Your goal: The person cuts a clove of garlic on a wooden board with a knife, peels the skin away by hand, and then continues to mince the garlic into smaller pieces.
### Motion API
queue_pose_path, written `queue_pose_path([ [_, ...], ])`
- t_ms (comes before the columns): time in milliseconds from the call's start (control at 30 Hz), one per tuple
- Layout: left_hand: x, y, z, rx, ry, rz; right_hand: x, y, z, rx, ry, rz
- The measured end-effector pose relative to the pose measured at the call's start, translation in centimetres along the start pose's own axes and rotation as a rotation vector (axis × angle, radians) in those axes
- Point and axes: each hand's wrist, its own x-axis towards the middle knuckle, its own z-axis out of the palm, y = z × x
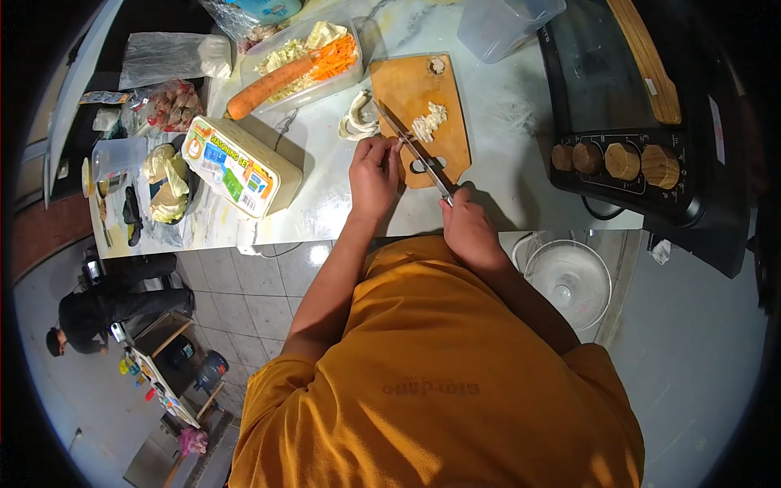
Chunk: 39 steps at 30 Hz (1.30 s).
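Note:
My right hand [469, 221] is wrapped round the handle of a knife [416, 152], whose blade lies slantwise over a wooden cutting board [449, 81]. Close to the blade, at the board's left edge, my left hand [376, 175] has its fingers pressed together; what they hold, if anything, is too small to make out. Chopped pale pieces [429, 122] rest on the board to the right of the blade. Larger curved white pieces [358, 118] lie on the counter just left of the board.
A clear tub [358, 71] holds shredded vegetables, with a whole carrot [272, 84] across it. A seasoning box [242, 167] stands left of my left hand. An oven [618, 98] is at right, a plastic container [500, 32] at the top. A person [89, 313] is at far left.

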Motion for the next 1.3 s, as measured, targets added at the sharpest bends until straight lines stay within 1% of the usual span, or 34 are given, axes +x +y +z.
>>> queue_pose_path([
  [67,0.0,0.1,0.0,-0.005,-0.005,-0.040,-0.4,0.1,-0.2,-0.010,0.010,-0.012],
  [167,-0.1,0.2,-0.1,0.020,0.003,-0.022,-1.0,0.3,-0.7,-0.041,-0.008,0.017],
  [267,-0.2,0.0,0.1,-0.053,0.004,-0.036,-1.1,0.3,-1.1,-0.026,0.004,-0.001],
  [400,-0.1,0.3,0.2,-0.048,-0.029,-0.061,-1.2,0.2,-1.6,-0.017,0.020,-0.018],
  [467,0.1,0.6,0.3,0.087,-0.009,0.058,-1.2,0.5,-1.7,-0.029,0.014,-0.008],
  [500,0.2,0.8,0.4,0.086,-0.008,0.058,-1.1,0.8,-1.7,-0.027,0.056,-0.029],
  [533,0.3,1.1,0.5,0.150,-0.005,0.093,-1.0,1.0,-1.7,-0.026,0.098,-0.049],
  [567,0.4,1.2,0.6,0.215,-0.001,0.130,-0.9,1.2,-1.9,-0.026,0.098,-0.049],
  [600,0.4,1.3,0.8,0.214,0.000,0.131,-0.8,1.2,-2.2,-0.025,0.106,-0.051],
  [667,0.6,1.4,1.0,0.247,-0.017,0.088,-0.7,1.2,-2.8,-0.023,0.117,-0.054],
  [800,0.7,1.4,1.0,0.264,-0.030,0.105,-0.5,1.5,-3.2,-0.017,0.122,-0.050],
  [1000,1.0,1.6,0.7,0.232,-0.083,0.065,-0.3,1.3,-3.4,-0.011,0.116,-0.067],
  [1067,1.3,1.3,0.5,0.197,-0.139,0.016,-0.1,1.2,-3.5,-0.017,0.108,-0.065],
  [1100,1.4,1.2,0.4,0.200,-0.136,0.016,0.1,1.2,-3.4,-0.021,0.105,-0.076],
  [1167,1.7,1.0,0.2,0.174,-0.199,-0.050,0.4,1.3,-3.4,-0.024,0.104,-0.093],
  [1300,2.4,1.3,-0.2,0.157,-0.172,-0.043,0.7,0.9,-3.8,-0.019,0.123,-0.111],
])
